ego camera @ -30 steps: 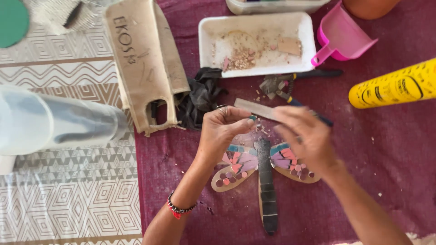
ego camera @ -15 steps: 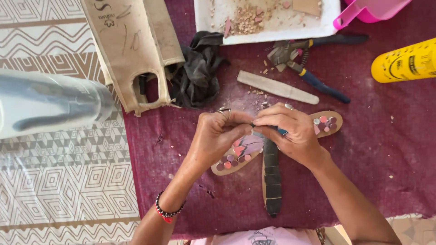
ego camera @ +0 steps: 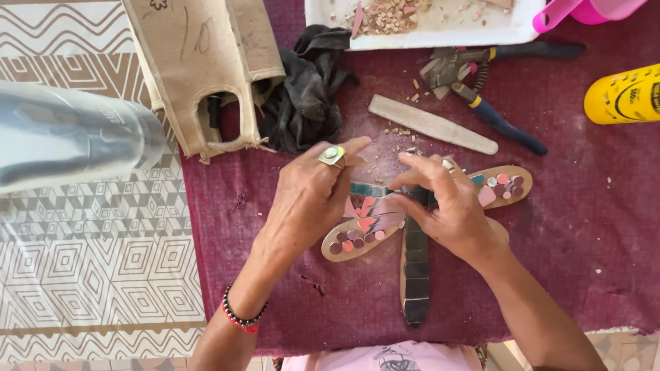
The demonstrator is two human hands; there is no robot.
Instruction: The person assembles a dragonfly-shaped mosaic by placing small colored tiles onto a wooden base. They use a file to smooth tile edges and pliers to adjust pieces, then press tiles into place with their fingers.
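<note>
Dragonfly, a flat wooden cutout part-covered in mosaic, lies at the middle of the maroon cloth, tail pointing to 6 o'clock. Its head and the roots of its wings are hidden under both hands. The left hand, ring on one finger, rests curled over the left wing, fingers half closed; what it pinches, if anything, cannot be made out. The right hand bends over the body, fingertips drawn together at the top of the dark tile strip; whether a tile sits between them is hidden. Pink and red pieces show on the wing at 8 o'clock and on the wing tip at 2 o'clock. At 12 o'clock lie a pale stick and nippers, with a white tray of crumbs cut off by the top edge. A dark rag and jute bag sit at 10 o'clock. A yellow bottle is cropped at 2 o'clock, and a blurred clear bottle at 9 o'clock.
</note>
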